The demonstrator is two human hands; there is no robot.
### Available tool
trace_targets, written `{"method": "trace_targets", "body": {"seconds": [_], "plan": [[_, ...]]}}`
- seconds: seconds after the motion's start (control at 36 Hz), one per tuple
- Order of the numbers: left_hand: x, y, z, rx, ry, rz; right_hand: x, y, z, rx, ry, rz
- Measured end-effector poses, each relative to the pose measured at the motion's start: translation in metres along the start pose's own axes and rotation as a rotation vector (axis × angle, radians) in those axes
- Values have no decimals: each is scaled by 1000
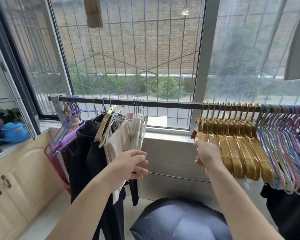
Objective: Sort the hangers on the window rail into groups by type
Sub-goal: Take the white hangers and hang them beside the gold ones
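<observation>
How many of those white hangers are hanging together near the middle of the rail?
4 by their hooks: the white hangers hang bunched on the rail, left of the gold hangers, just above the left hand. Overlap may hide another.

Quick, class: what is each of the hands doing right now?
Left hand: open, fingers relaxed, holding nothing, near the cream plastic hangers.
Right hand: gripping the end gold metallic hanger.

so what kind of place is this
Probably an enclosed home balcony or laundry nook: a window rail crowded with gold hangers and hung clothes, barred windows facing a brick wall, and cream cabinets along the left side.
</observation>
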State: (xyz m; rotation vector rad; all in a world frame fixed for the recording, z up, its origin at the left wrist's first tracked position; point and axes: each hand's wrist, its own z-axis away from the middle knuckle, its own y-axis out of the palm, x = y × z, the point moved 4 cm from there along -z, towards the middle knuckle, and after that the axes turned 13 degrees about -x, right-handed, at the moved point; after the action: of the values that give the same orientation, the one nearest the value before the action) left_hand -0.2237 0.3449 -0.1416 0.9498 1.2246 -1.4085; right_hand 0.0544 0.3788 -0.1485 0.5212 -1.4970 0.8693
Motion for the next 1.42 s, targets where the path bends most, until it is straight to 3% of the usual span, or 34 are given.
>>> {"method": "trace_targets", "body": {"seconds": [0.19,0.42,0.67,0.78,0.97,1.11,1.19,1.31,1.42], "plan": [[4,3,-4,49,-14,-18,-9,1,-4,-45,-28,136],[4,10,-7,118,3,-75,-4,-9,4,-102,-252,695],[3,28,-11,153,49,-159,-13,-8,12,-27,-387,780],[-25,48,-30,113,215,-303,-6,-4,16,34,-397,786],[-124,111,-86,-34,712,-509,3,-14,-1,36,-282,801],[-185,160,-131,53,1033,-724,-1,-7,-9,-60,-400,941],[-210,194,-165,119,1086,-878,-4,0,-9,-108,-490,1066],[-220,226,-207,270,1027,-1043,-10,13,-19,-100,-534,1230],[-219,245,-230,357,1042,-1018,-13,14,-28,-80,-526,1258]]}}
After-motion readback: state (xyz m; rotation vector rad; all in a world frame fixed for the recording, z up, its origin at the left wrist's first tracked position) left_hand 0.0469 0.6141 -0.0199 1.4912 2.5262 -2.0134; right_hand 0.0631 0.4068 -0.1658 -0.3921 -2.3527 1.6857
